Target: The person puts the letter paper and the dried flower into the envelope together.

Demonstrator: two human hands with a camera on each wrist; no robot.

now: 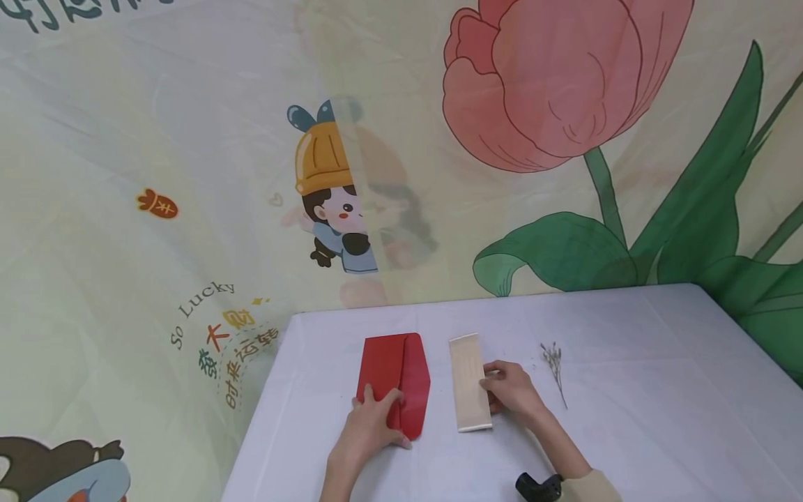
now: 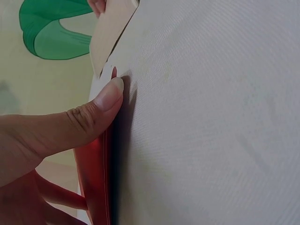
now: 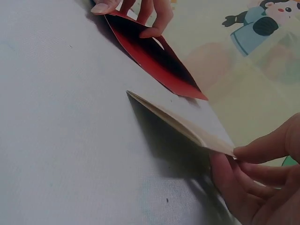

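On the white table lies a red envelope [image 1: 383, 361], its flap spread out to the right. My left hand [image 1: 369, 427] holds it near the lower end, with the thumb at the near edge and the other fingers on top. In the right wrist view the mouth of the envelope [image 3: 154, 63] gapes under those fingers. To the right, my right hand [image 1: 513, 390] pinches the right edge of a folded cream sheet of paper [image 1: 469, 383]. The sheet [image 3: 187, 126] is tilted, one side raised off the table, its layers showing at the near end.
A small dried flower sprig [image 1: 553, 361] lies right of my right hand. The white-covered table [image 1: 659, 390] ends at a printed cloth backdrop [image 1: 401, 139] behind and to the left. A black device [image 1: 538, 487] sits at my right wrist.
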